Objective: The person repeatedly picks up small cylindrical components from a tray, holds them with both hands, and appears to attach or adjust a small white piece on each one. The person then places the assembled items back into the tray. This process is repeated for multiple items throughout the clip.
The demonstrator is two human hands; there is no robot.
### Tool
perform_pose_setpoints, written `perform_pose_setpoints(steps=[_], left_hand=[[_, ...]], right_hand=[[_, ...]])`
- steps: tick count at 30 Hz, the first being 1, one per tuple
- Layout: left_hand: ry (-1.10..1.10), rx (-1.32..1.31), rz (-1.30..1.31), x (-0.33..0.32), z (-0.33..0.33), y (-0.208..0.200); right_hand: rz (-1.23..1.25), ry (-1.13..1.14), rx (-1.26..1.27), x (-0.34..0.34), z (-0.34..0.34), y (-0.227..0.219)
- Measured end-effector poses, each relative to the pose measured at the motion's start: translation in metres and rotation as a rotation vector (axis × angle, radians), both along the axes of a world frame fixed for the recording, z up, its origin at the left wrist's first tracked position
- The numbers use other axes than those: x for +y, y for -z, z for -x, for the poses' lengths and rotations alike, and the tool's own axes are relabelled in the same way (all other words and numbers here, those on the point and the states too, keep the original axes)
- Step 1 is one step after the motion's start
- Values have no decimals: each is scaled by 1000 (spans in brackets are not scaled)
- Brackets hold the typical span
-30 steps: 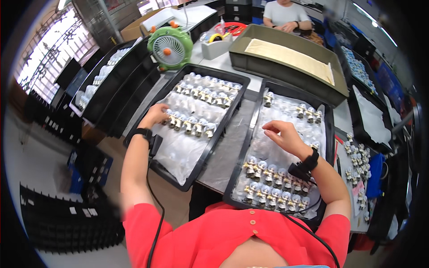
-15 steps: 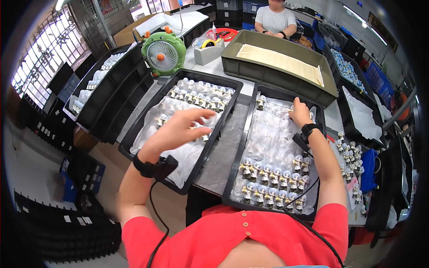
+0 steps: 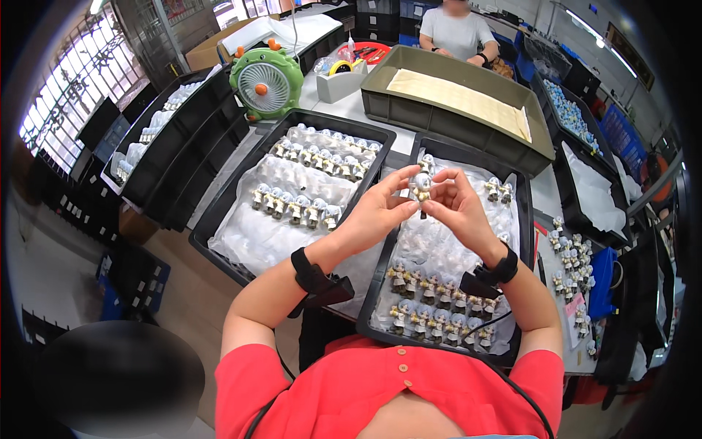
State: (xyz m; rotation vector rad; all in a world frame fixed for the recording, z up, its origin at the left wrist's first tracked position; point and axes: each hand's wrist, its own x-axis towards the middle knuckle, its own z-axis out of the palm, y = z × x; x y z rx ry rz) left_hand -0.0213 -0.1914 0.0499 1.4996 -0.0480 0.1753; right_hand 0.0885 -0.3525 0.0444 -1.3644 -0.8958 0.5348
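A small figurine with pale blue-white hair and light clothing is held up over the right-hand black tray. My left hand pinches it from the left, thumb and fingertips at its side. From the right, the fingers and thumb of my right hand close on it too. Below my hands, white plastic sheeting lines the tray, with rows of similar figurines at its near end and a few at the far end. More figurines lie in rows in the left-hand black tray.
Behind the trays stand an olive bin with a cream liner, a green fan and a grey holder with tape. Loose figurines cover the table at right. Stacked black trays stand left. A person sits opposite.
My right hand has come from the right tray's far right toward the middle, now with a figurine. My left hand has moved right from over the left tray to meet it.
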Motion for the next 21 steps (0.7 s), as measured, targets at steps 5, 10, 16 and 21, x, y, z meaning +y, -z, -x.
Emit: perform_pose_setpoints(steps=[5, 10, 16, 21], left_hand=[[-31, 29, 24, -1, 1, 8], [-29, -18, -56, -3, 2, 15], [-50, -53, 216, -3, 1, 14], [-40, -86, 228, -3, 1, 15]], right_hand=[[-15, -26, 42, 0, 4, 15], [-6, -30, -6, 0, 6, 23], [0, 71, 381, -3, 5, 25], [80, -335, 872, -8, 4, 17]])
